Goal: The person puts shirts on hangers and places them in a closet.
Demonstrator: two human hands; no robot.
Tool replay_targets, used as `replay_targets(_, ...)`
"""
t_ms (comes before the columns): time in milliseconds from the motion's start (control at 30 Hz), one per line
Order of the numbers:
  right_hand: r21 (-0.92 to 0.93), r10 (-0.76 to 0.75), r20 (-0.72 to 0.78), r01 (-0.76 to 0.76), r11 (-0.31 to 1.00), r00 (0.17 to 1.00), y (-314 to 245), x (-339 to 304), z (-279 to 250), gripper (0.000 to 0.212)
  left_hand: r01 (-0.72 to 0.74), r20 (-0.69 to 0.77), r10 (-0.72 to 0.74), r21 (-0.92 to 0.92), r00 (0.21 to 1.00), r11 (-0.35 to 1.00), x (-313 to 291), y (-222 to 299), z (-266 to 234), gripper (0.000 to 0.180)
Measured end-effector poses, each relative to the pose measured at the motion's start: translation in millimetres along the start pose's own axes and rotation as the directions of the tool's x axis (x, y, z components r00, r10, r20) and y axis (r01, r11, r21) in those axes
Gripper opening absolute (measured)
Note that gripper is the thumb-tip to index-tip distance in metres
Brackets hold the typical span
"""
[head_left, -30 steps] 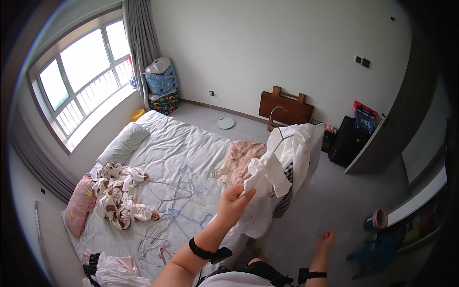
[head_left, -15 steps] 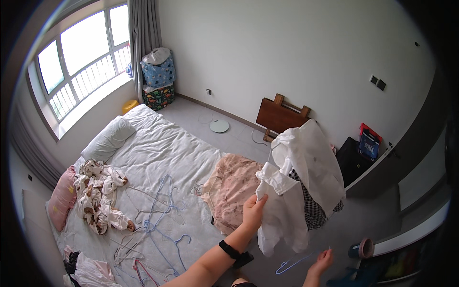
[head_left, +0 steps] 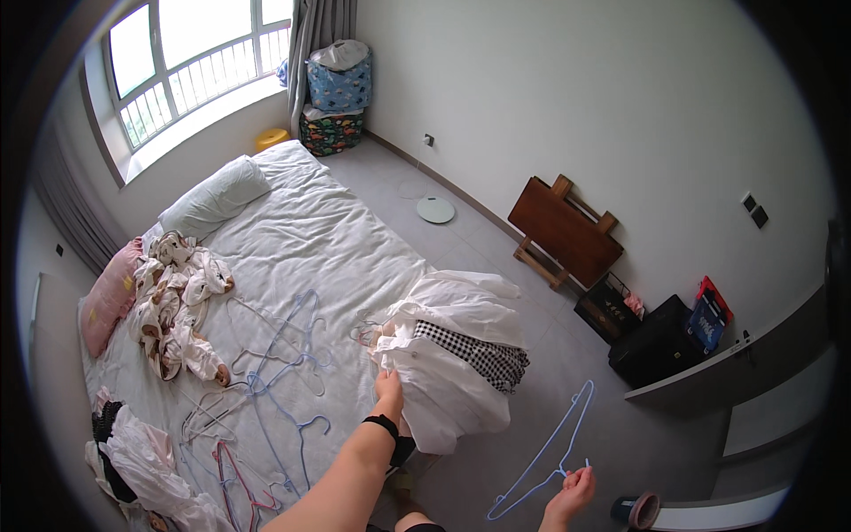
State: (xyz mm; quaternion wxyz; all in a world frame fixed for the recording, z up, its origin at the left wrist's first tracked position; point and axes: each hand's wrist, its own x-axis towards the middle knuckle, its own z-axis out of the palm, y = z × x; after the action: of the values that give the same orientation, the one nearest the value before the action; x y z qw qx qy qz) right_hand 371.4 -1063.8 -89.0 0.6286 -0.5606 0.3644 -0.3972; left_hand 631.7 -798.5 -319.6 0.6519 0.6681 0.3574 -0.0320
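My left hand (head_left: pixel 387 390) pinches the edge of a white shirt (head_left: pixel 452 390) near its collar. The shirt lies spread over the foot of the bed, its hem hanging past the edge. A black-and-white checked garment (head_left: pixel 474 350) shows among the white cloth. Most of the pink garment there is covered. Out to the right, above the floor, my right hand (head_left: pixel 572 496) is closed round the hook of a light blue clothes hanger (head_left: pixel 542 457), whose frame points up and away from the hand. Left of my left arm, several loose hangers (head_left: pixel 275 381) lie tangled on the bed.
A crumpled patterned garment (head_left: pixel 173 301) and a pink pillow (head_left: pixel 111 297) lie at the bed's left side, with more clothes (head_left: pixel 151 457) nearer me. A folded wooden table (head_left: pixel 567 230) leans against the wall. A black case (head_left: pixel 656 341) and dark pot (head_left: pixel 636 512) stand right.
My left hand has lowered the white shirt leftward onto the bed's end, over the pink garment. The hanger in my right hand now stands higher and fully in view. The view has shifted.
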Motion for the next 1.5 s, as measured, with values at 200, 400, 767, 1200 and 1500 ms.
replay_targets(200,0.057,-0.005,0.328,-0.015,0.998,0.945,-19,-5,60,0.031,0.142,0.408,-0.244,0.265,0.880,0.954,-13,35,-58,0.050)
replay_targets(400,-0.145,0.242,0.887,-0.261,0.954,0.393,-11,-50,154,0.031,-0.581,0.198,0.547,0.344,0.813,0.738,-98,117,-183,0.076)
replay_targets(767,-0.288,0.085,0.868,-0.357,0.889,-0.490,0,-241,273,0.023,-0.304,-0.016,0.339,0.400,0.941,0.865,-188,65,-466,0.026)
replay_targets(1200,-0.224,0.703,0.203,0.666,0.711,-0.682,104,-431,272,0.043,-0.210,-0.298,0.016,-0.631,0.954,0.747,-199,-47,-702,0.030)
replay_targets(1500,-0.394,0.651,0.533,0.522,0.756,-0.541,77,-567,293,0.026,-0.132,-0.330,-0.234,-0.790,0.915,0.598,-145,-108,-844,0.023)
